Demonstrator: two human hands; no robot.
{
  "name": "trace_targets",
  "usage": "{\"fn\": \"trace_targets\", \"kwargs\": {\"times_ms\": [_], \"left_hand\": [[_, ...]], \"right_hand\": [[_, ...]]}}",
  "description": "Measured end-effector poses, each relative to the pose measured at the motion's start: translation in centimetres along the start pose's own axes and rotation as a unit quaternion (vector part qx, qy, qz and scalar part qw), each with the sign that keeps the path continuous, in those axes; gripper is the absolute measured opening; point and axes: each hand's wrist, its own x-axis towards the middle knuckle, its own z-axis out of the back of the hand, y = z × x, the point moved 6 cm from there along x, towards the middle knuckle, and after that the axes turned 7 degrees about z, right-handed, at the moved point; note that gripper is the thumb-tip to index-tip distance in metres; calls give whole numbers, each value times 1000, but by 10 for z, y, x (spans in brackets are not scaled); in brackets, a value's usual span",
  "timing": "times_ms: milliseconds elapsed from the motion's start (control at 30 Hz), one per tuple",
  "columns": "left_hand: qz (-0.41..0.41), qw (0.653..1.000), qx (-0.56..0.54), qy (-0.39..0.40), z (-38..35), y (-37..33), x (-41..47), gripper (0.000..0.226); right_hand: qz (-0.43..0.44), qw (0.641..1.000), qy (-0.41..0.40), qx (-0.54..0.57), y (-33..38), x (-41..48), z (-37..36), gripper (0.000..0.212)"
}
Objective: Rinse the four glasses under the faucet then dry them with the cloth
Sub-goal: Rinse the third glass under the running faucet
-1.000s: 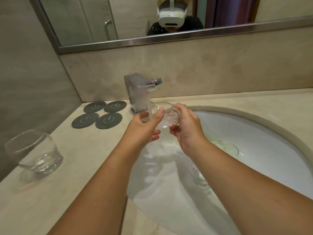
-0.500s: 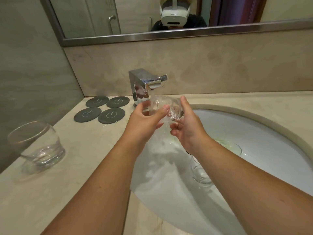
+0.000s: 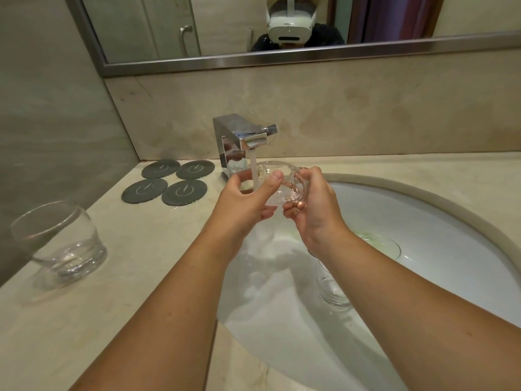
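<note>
Bare forearms, left hand and right hand; reflected white headset, dark top

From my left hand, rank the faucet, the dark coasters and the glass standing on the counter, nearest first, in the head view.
1. Faucet, just behind the left hand.
2. Coasters, on the counter to its left.
3. Standing glass, far left, toward the front edge.
</note>
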Motion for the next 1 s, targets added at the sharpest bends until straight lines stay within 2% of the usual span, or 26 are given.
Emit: {"fn": "trace_targets", "kwargs": {"times_ms": [67, 133, 233, 400, 533, 633, 733, 1000], "left_hand": [[-20, 1000, -1, -5, 2, -2, 1, 56], [-34, 999, -1, -1, 2, -4, 1, 47], [-55, 998, 6, 13, 0, -7, 0, 57], [-43, 999, 3, 27, -1, -4, 2, 70], [-6, 999, -22, 36, -2, 2, 3, 53], [9, 1000, -8, 15, 0, 5, 3, 52], [-14, 1000, 0, -8, 4, 1, 3, 48], [-60, 998, 32, 17, 1, -5, 1, 74]], "right_hand": [[-10, 1000, 12, -7, -3, 1, -1, 37], [-27, 999, 11, -22, -5, 3, 1, 40], [-59, 998, -1, -12, -7, 2, 4, 44], [-39, 999, -12, 27, -4, 2, 2, 35], [-27, 999, -20, 25, -4, 3, 3, 32], [-10, 1000, -2, 7, -3, 2, 1, 19], [-14, 1000, 18, -5, -7, 3, -1, 27], [-59, 998, 3, -10, -11, 3, 3, 44]]}}
